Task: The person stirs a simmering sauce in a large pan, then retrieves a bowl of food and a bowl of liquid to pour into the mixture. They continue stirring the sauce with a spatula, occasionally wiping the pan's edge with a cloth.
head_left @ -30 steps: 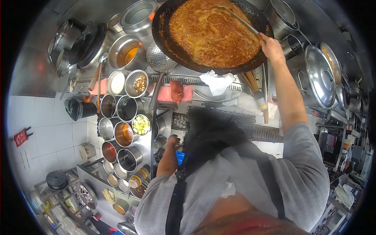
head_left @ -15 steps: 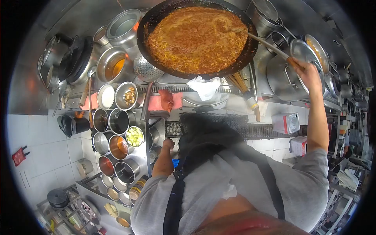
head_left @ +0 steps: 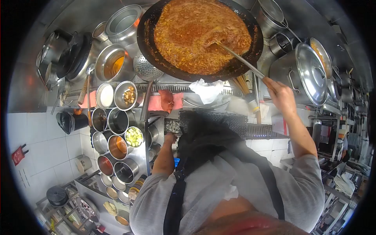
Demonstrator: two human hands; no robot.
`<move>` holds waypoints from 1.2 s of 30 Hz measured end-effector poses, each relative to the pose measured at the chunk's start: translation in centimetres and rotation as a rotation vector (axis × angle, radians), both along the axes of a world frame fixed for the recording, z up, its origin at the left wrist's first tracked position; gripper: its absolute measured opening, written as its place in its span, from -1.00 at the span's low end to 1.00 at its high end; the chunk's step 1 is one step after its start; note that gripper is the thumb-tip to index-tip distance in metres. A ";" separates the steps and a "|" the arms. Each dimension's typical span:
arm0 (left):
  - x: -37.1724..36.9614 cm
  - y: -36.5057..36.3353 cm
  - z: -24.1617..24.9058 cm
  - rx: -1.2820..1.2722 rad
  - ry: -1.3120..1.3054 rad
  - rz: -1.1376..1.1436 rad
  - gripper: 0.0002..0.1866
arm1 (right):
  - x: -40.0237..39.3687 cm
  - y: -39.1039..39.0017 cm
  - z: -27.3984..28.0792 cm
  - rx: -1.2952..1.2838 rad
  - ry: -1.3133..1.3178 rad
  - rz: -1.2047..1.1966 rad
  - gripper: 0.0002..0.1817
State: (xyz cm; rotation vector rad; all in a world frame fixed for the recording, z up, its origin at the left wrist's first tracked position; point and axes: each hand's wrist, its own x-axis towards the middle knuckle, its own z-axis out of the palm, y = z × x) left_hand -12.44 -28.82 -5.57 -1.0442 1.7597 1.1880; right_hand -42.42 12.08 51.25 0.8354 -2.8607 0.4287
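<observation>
A large black wok (head_left: pixel 143 43) holds bubbling reddish-brown sauce with chopped bits (head_left: pixel 196 35). My right hand (head_left: pixel 280 94) is closed around the wooden grip of a long-handled metal stirring utensil (head_left: pixel 246 62). Its shaft slants across the wok's right rim, and its head is sunk in the sauce near the middle, so its shape is hidden. Low at my left side, beside the rack of pots, my left hand (head_left: pixel 170 138) hangs with curled fingers and nothing visible in it. A crumpled white cloth (head_left: pixel 205 92) lies just below the wok.
Left of the wok stand metal pots, a perforated skimmer (head_left: pixel 147 67) and a bowl of garlic-like pieces (head_left: pixel 129 95). Several seasoning pots, one with chopped greens (head_left: pixel 134 137), fill the left-hand rack. A lidded stockpot (head_left: pixel 286 70) stands at right. Pink cloths (head_left: pixel 154 102) lie on the edge.
My right hand has come left and closer to my body. The utensil's head has shifted from the wok's right side toward its middle. My left hand has barely moved.
</observation>
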 end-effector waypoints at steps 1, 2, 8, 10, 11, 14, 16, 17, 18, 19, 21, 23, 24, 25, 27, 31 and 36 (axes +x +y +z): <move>0.6 0.1 1.0 -0.038 0.030 -0.036 -0.73 | -0.5 -0.8 -1.0 -0.014 -0.012 -0.028 -0.65; 0.9 0.4 3.5 -0.078 0.059 -0.073 -0.72 | -1.2 -1.7 -2.1 0.021 0.000 -0.043 -0.66; 4.1 -1.0 2.8 -0.089 0.232 -0.550 -0.90 | -5.9 -6.6 -6.4 0.078 -0.028 -0.051 -0.58; 5.0 -1.0 3.5 -0.122 0.193 -0.607 -0.88 | -7.6 -7.6 -7.7 0.073 -0.017 -0.045 -0.57; 5.7 -0.9 3.5 -0.098 0.284 -0.571 -0.89 | -8.3 -8.1 -7.9 0.073 -0.003 -0.050 -0.56; 5.8 -0.4 4.5 -0.091 0.329 -0.643 -0.90 | -10.5 -9.1 -8.1 0.027 -0.008 -0.044 -0.55; 6.2 -0.4 4.6 -0.110 0.281 -0.758 -0.90 | -11.7 -9.7 -7.6 0.007 -0.029 -0.075 -0.55; 6.9 -0.4 3.5 -0.024 0.258 -0.448 -0.80 | -12.3 -10.0 -7.2 -0.009 -0.049 -0.107 -0.55; 7.1 -0.5 3.2 0.059 0.235 -0.138 -0.70 | -12.7 -10.2 -6.5 -0.020 -0.059 -0.143 -0.57; 6.8 -0.8 3.3 0.053 0.239 -0.141 -0.70 | -13.5 -10.1 -6.3 -0.027 -0.055 -0.145 -0.57; 6.1 -1.1 3.4 -0.340 0.333 -0.806 -0.68 | -14.2 -9.9 -5.2 -0.060 0.008 -0.148 -0.58; 5.5 -1.3 3.7 -0.200 0.225 -0.527 -0.67 | -14.6 -9.2 -4.5 -0.062 -0.026 -0.189 -0.60; 5.2 -1.2 4.2 -0.053 0.115 -0.244 -0.66 | -15.2 -8.4 -4.5 -0.051 -0.012 -0.212 -0.60; 5.0 -1.1 4.8 -0.055 0.118 -0.246 -0.66 | -15.7 -7.4 -4.5 -0.039 0.001 -0.234 -0.60; 3.9 -0.4 9.7 -0.434 0.248 -1.197 -0.68 | -14.3 -6.1 -1.9 -0.056 -0.011 -0.224 -0.61; 4.6 -0.2 9.0 -0.450 0.310 -1.311 -0.87 | -14.0 -0.5 0.1 -0.033 0.055 -0.231 -0.67; 5.2 -1.0 3.5 -0.117 0.209 -0.920 -0.72 | -9.8 5.1 6.0 0.024 -0.017 -0.242 -0.62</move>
